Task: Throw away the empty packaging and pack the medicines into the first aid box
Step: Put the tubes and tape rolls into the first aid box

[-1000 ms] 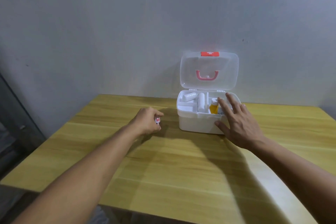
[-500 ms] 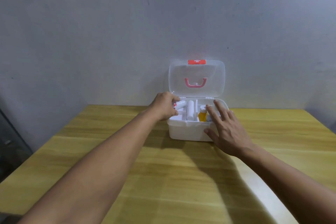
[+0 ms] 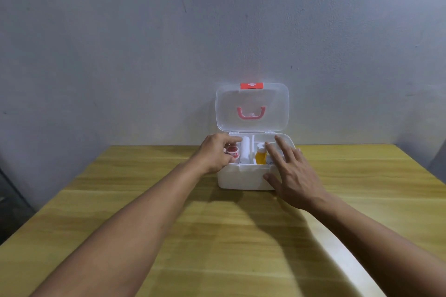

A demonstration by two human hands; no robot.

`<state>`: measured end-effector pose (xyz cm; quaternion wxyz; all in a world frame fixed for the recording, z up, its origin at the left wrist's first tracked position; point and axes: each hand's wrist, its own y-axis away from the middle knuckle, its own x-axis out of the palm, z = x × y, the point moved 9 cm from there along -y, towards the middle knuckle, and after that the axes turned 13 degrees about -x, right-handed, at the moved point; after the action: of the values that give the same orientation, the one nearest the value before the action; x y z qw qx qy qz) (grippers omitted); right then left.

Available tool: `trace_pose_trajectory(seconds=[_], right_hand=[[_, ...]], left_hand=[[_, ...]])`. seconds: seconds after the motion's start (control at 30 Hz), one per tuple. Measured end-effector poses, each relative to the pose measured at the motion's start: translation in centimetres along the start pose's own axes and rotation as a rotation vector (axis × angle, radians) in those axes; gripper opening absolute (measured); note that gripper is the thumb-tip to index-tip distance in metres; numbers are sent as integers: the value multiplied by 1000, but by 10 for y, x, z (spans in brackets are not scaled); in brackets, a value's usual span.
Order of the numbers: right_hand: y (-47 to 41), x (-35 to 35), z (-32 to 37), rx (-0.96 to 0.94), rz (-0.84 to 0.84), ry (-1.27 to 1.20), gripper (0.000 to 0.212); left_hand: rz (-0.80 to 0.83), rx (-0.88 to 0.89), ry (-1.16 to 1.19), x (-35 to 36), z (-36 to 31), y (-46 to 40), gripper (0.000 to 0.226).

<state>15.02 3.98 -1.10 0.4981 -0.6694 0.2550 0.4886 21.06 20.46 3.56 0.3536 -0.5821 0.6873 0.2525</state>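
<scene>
1. The first aid box (image 3: 243, 179) stands at the desk's (image 3: 144, 200) far edge against the wall (image 3: 120, 55), its clear lid (image 3: 252, 106) upright.
2. The left hand (image 3: 216, 154) reaches over the box's left rim, fingers curled beside a small red-topped jar (image 3: 232, 150) in the left compartment; whether it pinches the jar I cannot tell.
3. The right hand (image 3: 289, 171), fingers spread, rests on the box's right front corner.
4. A white roll (image 3: 245, 152) and a yellow bottle (image 3: 260, 155) lie inside.

White box (image 3: 243, 179), red-capped jar (image 3: 232, 151), amber bottle (image 3: 260, 157).
</scene>
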Motion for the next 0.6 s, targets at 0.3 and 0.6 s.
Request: trace_pose_trajectory(seconds=[0.3,0.6], right_hand=[[1,3,-2,8,10,-13,72],[0,2,-2,8,0,-20,72]], left_hand=[[-192,-64,158,-9,10,-1,16],[-200,-52,133,-3,11,-6,14]])
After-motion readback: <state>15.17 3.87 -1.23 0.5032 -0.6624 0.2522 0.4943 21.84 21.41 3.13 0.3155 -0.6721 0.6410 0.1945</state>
